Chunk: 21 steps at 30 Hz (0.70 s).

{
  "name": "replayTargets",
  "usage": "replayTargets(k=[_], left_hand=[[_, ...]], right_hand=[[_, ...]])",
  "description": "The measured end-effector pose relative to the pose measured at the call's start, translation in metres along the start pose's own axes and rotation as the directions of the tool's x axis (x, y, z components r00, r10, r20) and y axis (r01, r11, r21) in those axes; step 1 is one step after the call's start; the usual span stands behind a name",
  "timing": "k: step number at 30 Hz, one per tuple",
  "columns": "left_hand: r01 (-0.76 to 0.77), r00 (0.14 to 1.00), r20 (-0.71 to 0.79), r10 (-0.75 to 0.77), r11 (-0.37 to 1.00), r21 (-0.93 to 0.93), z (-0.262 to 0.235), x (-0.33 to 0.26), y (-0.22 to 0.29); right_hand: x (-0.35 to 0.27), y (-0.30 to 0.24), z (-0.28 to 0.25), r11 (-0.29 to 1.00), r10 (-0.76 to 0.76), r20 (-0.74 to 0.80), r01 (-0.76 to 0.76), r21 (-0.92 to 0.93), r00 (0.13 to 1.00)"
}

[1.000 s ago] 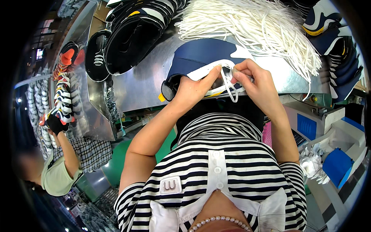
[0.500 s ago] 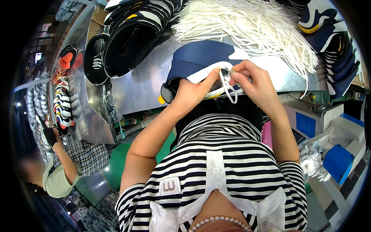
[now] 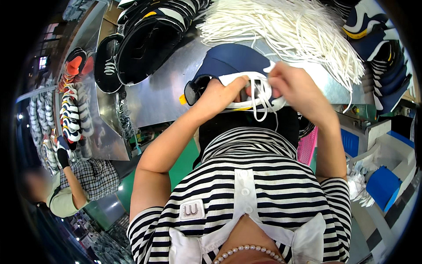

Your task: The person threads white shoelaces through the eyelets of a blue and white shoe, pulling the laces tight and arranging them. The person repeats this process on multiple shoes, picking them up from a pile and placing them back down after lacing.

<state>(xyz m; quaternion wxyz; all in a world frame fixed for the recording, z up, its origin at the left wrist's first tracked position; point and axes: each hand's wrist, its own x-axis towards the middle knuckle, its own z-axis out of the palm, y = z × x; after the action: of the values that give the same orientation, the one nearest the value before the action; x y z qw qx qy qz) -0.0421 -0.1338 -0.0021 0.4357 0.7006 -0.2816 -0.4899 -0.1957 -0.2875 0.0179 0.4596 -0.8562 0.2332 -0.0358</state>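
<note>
Left hand [image 3: 220, 94] clamped on the navy shoe [image 3: 231, 66] at its white collar, holding it at the near edge of the metal table [image 3: 158, 94]. Right hand [image 3: 296, 88] pinched shut on the white lace [image 3: 260, 99] threaded through the shoe. Behind: loose lace pile [image 3: 285, 26], black shoes [image 3: 145, 44] far left.

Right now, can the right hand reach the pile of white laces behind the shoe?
Probably yes. The right hand is at the navy shoe, and the pile of white laces lies just beyond it on the metal table, nothing between. But it grips a lace now.
</note>
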Motion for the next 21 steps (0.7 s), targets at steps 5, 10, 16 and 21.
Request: replayTargets(k=[5, 10, 16, 21], left_hand=[[-0.193, 0.978, 0.103, 0.182, 0.975, 0.112, -0.006, 0.015, 0.001], [-0.092, 0.981, -0.151, 0.122, 0.977, 0.191, -0.005, 0.018, 0.001], [0.326, 0.906, 0.357, -0.23, 0.914, -0.24, -0.034, 0.007, 0.021], [-0.441, 0.859, -0.334, 0.387, 0.232, -0.867, -0.115, -0.106, 0.093]], right_hand=[[0.029, 0.038, 0.047, 0.875, 0.062, -0.304, 0.094, 0.475, 0.951], [0.034, 0.025, 0.06, 0.938, -0.041, -0.321, 0.148, 0.314, 0.946], [0.045, 0.03, 0.061, 0.995, 0.026, -0.324, 0.007, 0.1, 0.946], [0.048, 0.03, 0.061, 0.991, 0.075, -0.354, -0.031, 0.127, 0.932]])
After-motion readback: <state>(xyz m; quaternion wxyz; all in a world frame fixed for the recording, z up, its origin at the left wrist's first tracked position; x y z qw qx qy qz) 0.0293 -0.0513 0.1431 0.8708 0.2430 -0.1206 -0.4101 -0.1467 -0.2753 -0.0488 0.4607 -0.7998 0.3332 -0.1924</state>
